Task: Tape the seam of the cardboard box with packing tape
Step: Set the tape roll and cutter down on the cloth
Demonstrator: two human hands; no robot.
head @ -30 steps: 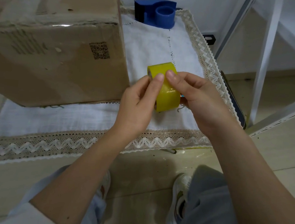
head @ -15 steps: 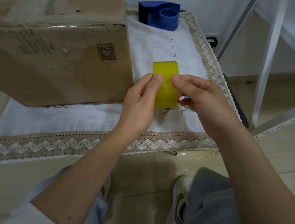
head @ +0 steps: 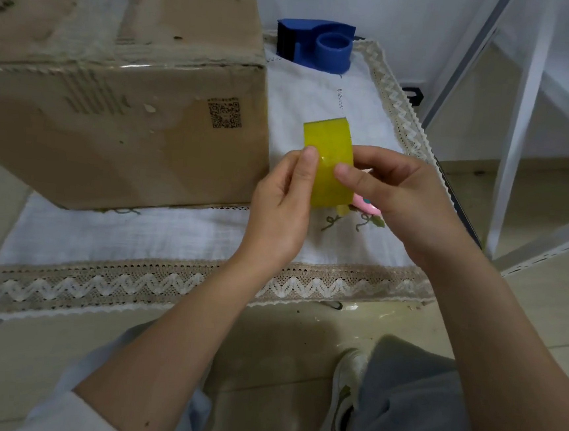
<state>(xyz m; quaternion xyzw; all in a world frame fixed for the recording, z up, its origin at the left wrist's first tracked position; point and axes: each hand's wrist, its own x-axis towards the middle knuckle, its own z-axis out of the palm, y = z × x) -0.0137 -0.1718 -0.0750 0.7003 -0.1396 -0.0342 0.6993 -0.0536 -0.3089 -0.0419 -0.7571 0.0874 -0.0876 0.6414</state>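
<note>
Nearest the camera, at 6 o'clock, two bare forearms reached up over grey trouser legs and a white shoe (head: 348, 368) planted on the pale floor. Beyond them lay the lace-trimmed white cloth (head: 129, 239), its zigzag border running from 9 to 3 o'clock.

Just above the middle of the view, both hands held a yellow roll of packing tape (head: 327, 157) edge-on. The left hand (head: 280, 211) was closed on the roll's 9 o'clock side, its thumb pressed on the tape's face. The right hand (head: 401, 198) gripped the 3 o'clock side, forefinger laid across the tape. A short loose end of tape stuck out at the roll's 6 o'clock. Beneath the right hand, a small pink item (head: 366, 203) peeked out; what it was could not be told.

The cardboard box (head: 119, 125) sat on the cloth at 10 o'clock, just beside the roll without touching it. Its near side carried a printed QR code (head: 224, 113) and faint lines of print too blurred to read. Glossy clear tape ran along its top edge.

Farthest off, at 12 o'clock, a blue tape dispenser (head: 320, 48) stood on the cloth's back border, with white frame legs (head: 521, 126) at 2 o'clock.
</note>
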